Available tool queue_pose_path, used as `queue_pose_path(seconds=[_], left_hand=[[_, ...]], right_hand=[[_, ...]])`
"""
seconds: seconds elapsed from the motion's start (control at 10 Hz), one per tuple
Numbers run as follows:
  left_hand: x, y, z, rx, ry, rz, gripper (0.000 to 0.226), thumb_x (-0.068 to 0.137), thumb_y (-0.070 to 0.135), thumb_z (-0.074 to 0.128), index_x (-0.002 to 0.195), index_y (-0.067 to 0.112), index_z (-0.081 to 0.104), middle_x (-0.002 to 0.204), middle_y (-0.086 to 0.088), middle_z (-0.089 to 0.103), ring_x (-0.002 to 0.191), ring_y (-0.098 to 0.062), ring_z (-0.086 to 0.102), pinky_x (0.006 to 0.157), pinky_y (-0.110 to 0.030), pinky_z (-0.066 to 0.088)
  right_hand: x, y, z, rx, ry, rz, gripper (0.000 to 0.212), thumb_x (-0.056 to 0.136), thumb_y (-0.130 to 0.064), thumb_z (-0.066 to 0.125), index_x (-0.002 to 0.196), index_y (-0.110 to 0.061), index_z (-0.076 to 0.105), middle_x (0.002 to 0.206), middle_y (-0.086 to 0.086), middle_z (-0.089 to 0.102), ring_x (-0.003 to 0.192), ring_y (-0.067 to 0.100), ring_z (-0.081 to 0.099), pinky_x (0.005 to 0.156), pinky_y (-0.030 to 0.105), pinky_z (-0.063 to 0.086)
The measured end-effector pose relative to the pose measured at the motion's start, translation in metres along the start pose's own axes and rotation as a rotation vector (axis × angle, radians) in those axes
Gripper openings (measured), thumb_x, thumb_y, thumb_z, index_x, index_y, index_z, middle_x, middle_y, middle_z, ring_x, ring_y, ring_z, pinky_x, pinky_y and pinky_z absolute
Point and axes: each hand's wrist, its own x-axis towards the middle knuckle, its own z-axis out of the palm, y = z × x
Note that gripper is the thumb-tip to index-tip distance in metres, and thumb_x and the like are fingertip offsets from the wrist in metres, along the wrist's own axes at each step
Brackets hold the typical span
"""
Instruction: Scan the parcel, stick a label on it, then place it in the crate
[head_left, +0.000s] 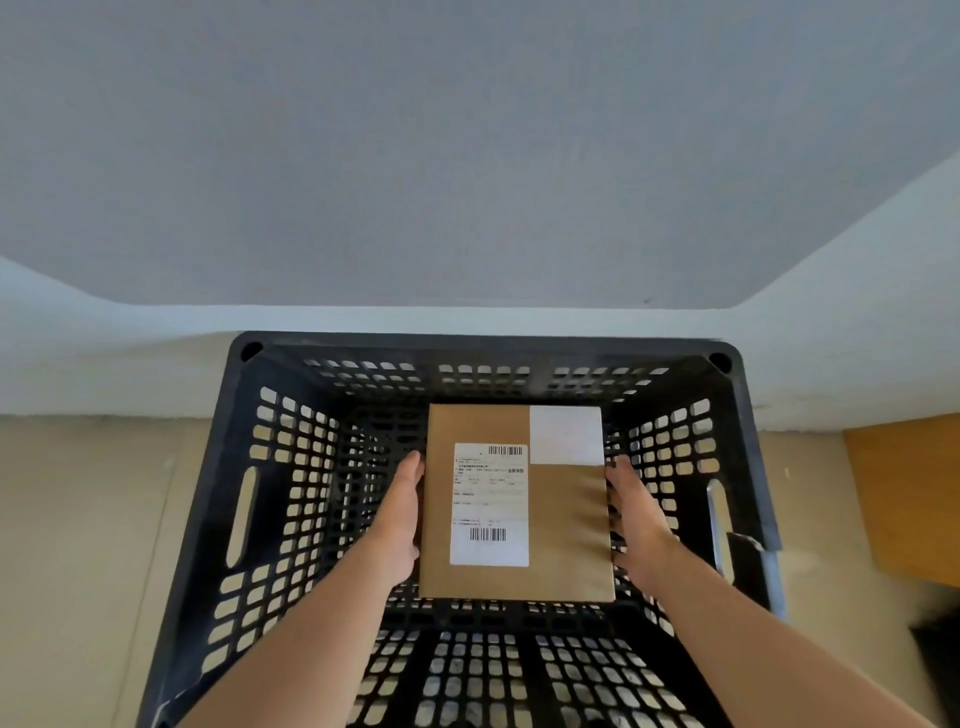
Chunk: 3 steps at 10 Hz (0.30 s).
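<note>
A brown cardboard parcel lies flat deep inside the black slotted crate, towards its far end. It bears a printed shipping label with two barcodes and a blank white label at its far right corner. My left hand presses flat against the parcel's left edge. My right hand sits at the right edge, fingers blurred and partly spread; whether it touches the parcel is unclear.
The crate stands on a beige floor against a white wall. A wooden piece of furniture is at the right, and a dark object lies below it. A metal bar runs along the crate's right side.
</note>
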Motion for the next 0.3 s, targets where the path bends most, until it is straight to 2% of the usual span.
queue_pose_path(seconds=[0.1, 0.2, 0.3], left_hand=[[-0.003, 0.005, 0.000, 0.017, -0.004, 0.036, 0.031, 0.101, 0.068, 0.035, 0.101, 0.051, 0.061, 0.105, 0.016, 0.063, 0.099, -0.013, 0.056, 0.109, -0.052, 0.027], [-0.025, 0.010, -0.001, 0.039, -0.003, 0.033, 0.049, 0.101, 0.066, 0.038, 0.133, 0.035, 0.060, 0.142, 0.000, 0.057, 0.136, -0.024, 0.047, 0.122, -0.054, 0.019], [-0.064, 0.022, -0.001, 0.093, -0.021, 0.060, 0.063, 0.102, 0.065, 0.038, 0.153, 0.030, 0.045, 0.161, -0.006, 0.045, 0.149, -0.029, 0.037, 0.123, -0.055, 0.017]], right_hand=[[-0.003, -0.001, 0.000, -0.007, -0.017, -0.031, 0.046, 0.099, -0.068, 0.038, 0.100, -0.033, 0.067, 0.097, -0.005, 0.073, 0.083, 0.018, 0.069, 0.060, 0.037, 0.047], [-0.019, -0.008, 0.001, -0.020, -0.026, -0.046, 0.047, 0.101, -0.066, 0.034, 0.110, -0.031, 0.065, 0.099, -0.012, 0.071, 0.085, 0.013, 0.068, 0.079, 0.036, 0.049], [-0.059, -0.021, 0.004, -0.041, -0.019, -0.078, 0.063, 0.102, -0.064, 0.034, 0.155, -0.029, 0.040, 0.156, 0.003, 0.048, 0.144, 0.031, 0.043, 0.119, 0.051, 0.026]])
